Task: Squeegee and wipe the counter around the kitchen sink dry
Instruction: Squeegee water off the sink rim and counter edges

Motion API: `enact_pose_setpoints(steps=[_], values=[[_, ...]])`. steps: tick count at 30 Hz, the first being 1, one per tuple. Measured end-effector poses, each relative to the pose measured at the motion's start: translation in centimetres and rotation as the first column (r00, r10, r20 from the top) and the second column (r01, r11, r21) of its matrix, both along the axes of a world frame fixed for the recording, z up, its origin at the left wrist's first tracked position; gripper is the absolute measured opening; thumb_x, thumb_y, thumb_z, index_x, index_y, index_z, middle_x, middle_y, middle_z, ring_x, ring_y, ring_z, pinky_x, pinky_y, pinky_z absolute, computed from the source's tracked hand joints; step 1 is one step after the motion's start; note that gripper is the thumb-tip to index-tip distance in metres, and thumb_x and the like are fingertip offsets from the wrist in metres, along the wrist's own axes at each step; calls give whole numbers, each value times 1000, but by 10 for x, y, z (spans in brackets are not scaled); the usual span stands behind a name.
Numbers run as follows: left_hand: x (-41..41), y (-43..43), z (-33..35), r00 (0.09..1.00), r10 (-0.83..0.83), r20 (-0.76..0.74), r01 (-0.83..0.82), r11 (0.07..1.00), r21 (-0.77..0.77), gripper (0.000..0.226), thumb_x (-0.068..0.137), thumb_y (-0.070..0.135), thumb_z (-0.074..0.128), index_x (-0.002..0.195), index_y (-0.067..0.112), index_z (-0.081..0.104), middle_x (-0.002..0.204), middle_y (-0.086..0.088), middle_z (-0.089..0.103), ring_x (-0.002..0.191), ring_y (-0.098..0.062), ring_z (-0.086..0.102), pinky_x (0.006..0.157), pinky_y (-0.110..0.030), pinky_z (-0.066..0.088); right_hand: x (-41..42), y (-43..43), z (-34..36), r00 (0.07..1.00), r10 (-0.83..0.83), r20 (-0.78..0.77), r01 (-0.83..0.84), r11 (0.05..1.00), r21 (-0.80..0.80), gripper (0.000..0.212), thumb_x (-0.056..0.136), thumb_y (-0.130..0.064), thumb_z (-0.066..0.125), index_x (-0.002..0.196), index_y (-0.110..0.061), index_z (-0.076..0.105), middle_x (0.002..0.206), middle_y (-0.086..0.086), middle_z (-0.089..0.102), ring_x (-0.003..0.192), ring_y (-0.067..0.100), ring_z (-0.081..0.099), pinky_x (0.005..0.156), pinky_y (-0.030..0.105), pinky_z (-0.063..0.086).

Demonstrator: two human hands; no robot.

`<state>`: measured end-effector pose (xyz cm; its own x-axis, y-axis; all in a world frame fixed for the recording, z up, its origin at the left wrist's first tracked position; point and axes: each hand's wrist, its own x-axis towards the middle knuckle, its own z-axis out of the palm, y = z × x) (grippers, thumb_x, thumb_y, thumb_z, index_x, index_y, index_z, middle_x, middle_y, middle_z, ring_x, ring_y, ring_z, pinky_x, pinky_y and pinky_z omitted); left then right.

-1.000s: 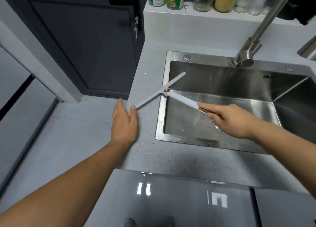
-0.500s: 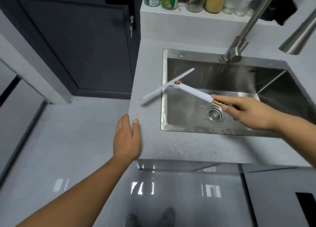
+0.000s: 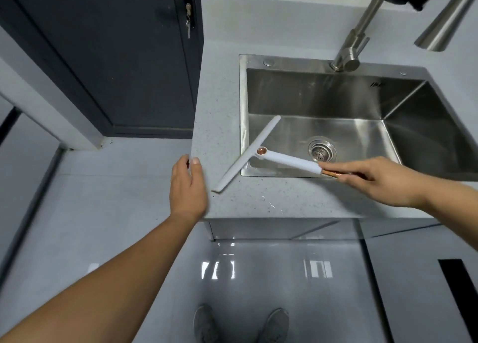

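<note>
Right hand point(image 3: 380, 181) grips the copper end of the white squeegee point(image 3: 248, 154) handle. The blade sits diagonally over the sink's point(image 3: 323, 61) front-left corner — one end on the speckled counter point(image 3: 219, 105). Left hand point(image 3: 187, 185) rests relaxed at the counter's left edge — thumb on top.

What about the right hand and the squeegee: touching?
Touching. The head view shows the right hand with its fingers curled round the copper end of the squeegee handle.
</note>
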<state>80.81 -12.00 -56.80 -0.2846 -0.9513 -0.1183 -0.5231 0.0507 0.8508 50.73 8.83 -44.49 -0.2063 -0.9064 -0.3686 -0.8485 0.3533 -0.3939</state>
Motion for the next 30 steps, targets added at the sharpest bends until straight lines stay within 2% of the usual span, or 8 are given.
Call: enact_pose_setpoints(steps=[2, 4, 6, 8, 11, 16, 23, 30], values=[[-3, 2, 0, 996, -50, 80, 53, 998, -29, 67, 99, 57, 22, 139, 10, 48, 144, -9, 48, 132, -23, 46, 111, -40, 37, -13, 23, 6, 1000, -20, 22, 20, 999, 36, 38, 94, -51, 50, 125, -72, 45, 128, -35, 60, 102, -8, 63, 96, 24, 50], [-7, 6, -1, 970, -88, 225, 116, 986, -116, 60, 103, 50, 30, 148, 11, 39, 152, -8, 41, 137, -26, 42, 113, -43, 36, -25, 42, 17, 998, -41, 45, 40, 999, 18, 39, 84, -72, 41, 123, -75, 43, 127, -45, 53, 117, -15, 54, 101, 13, 43], [-10, 10, -1, 928, -113, 354, 183, 968, -173, 63, 103, 52, 28, 149, 10, 35, 152, -12, 40, 135, -31, 43, 111, -50, 38, -40, 57, 29, 993, -83, 79, 83, 997, 0, 36, 88, -59, 51, 119, -75, 46, 122, -45, 56, 105, -17, 58, 89, 2, 41], [-10, 9, -1, 895, -123, 429, 216, 961, -175, 68, 100, 58, 22, 145, 9, 36, 149, -15, 41, 134, -34, 43, 109, -54, 39, -55, 67, 42, 988, -129, 84, 131, 991, -20, 39, 88, -46, 61, 114, -74, 51, 109, -35, 67, 83, -1, 66, 76, 9, 50], [-14, 11, 1, 859, -110, 500, 236, 951, -197, 65, 100, 57, 21, 140, 9, 41, 155, -18, 35, 142, -36, 35, 116, -54, 30, -77, 73, 51, 987, -111, 112, 115, 993, -26, 48, 70, -85, 48, 116, -71, 55, 88, -13, 73, 73, 22, 64, 77, 40, 55], [-16, 14, 8, 864, -82, 496, 257, 920, -296, 50, 105, 42, 31, 136, 10, 52, 155, -14, 38, 143, -33, 35, 121, -50, 19, -60, 32, 39, 985, 53, 163, -56, 998, 12, 42, 95, -37, 58, 122, -68, 52, 84, -9, 71, 72, 10, 63, 71, 28, 51], [-25, 19, 12, 939, -23, 342, 132, 945, -300, 42, 106, 35, 28, 118, 12, 61, 127, -7, 59, 120, -27, 50, 109, -47, 35, -44, -31, -9, 924, 138, 357, -188, 976, 108, 41, 97, -21, 60, 125, -50, 62, 80, 3, 73, 61, 16, 62, 57, 29, 54], [-57, 36, 16, 917, -67, 393, 216, 912, -348, 41, 106, 36, 33, 125, 12, 59, 135, -9, 56, 127, -27, 46, 117, -52, 28, -102, -43, -13, 963, 175, 204, -205, 969, 136, 43, 93, -16, 65, 112, -55, 67, 88, -9, 74, 75, 19, 63, 71, 34, 55]])
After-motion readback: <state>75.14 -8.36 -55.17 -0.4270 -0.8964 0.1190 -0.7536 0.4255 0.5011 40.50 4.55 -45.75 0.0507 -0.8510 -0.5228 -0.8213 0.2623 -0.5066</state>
